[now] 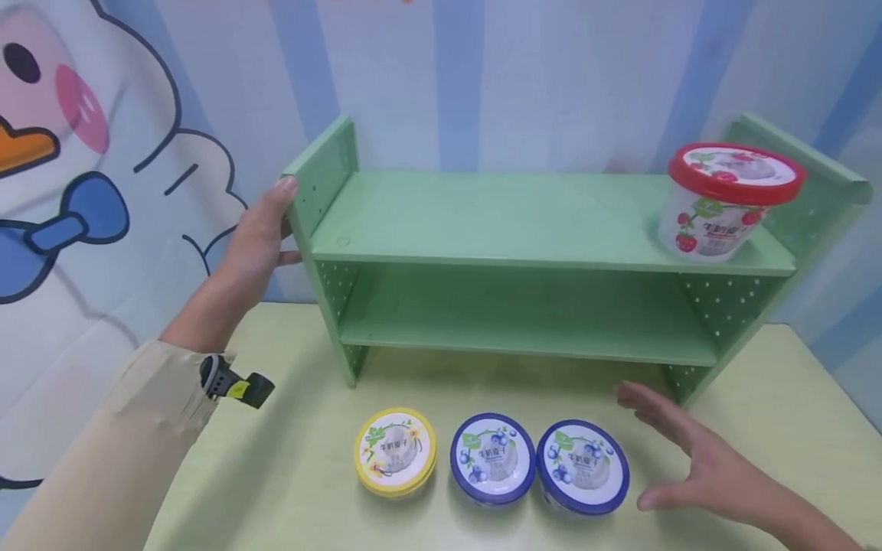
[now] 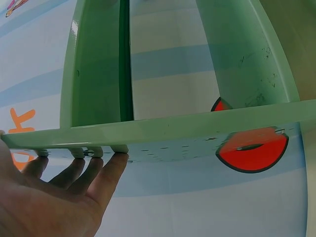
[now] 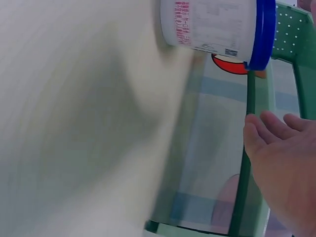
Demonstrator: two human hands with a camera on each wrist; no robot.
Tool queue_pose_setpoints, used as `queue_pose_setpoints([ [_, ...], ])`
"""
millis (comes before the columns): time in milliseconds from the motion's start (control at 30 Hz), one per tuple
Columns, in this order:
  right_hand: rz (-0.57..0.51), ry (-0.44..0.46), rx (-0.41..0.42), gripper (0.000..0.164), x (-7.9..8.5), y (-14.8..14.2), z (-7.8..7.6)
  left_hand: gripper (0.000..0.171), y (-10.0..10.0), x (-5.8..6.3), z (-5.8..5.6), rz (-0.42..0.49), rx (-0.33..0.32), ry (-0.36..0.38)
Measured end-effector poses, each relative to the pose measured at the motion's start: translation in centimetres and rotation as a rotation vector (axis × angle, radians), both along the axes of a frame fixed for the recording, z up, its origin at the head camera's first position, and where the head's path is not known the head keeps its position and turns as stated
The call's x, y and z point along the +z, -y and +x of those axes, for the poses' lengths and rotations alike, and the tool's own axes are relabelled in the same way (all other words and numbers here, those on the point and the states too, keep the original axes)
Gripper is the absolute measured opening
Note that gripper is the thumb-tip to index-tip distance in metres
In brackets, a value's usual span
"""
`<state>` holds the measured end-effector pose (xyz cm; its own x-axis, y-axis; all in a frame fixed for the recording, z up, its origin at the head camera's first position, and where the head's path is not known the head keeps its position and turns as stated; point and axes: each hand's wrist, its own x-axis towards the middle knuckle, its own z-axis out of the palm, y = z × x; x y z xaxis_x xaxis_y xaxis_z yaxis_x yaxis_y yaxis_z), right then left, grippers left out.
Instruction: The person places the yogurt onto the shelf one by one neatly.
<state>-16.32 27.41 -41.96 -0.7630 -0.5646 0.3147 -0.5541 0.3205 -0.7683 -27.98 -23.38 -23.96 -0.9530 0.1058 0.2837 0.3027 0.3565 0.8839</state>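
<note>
Nearest us, right end of the front row: one blue-lidded tub, upright on the table, blueberries printed on its lid. Beside it we list the right hand, thumb and fingers spread wide, holding nothing. Just left of that tub, a matching blue tub; farther left, with a gap between, one yellow-lidded tub. Behind the row, we enter one green two-tier shelf, standing on the table, its side panels dotted with holes. At its left panel, the left hand rests, fingers extended, fingertips touching the outer face. On the upper board, right end, one red-lidded tub, berries on its side. Also noted: beige sleeve, dark wrist device, striped blue backdrop with a cartoon figure.
</note>
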Motion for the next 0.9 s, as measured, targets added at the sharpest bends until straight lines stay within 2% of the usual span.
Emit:
queue_pose_setpoints([
  [233, -0.006, -0.009, 0.083, 0.117, -1.4, 0.4, -0.1, 0.068, -0.1, 0.0, 0.0, 0.011, 0.0, 0.001],
  [900, 0.07, 0.108, 0.011, 0.107, -2.7, 1.3, 0.0, 0.07, 0.0, 0.0, 0.0, 0.008, 0.014, 0.016],
])
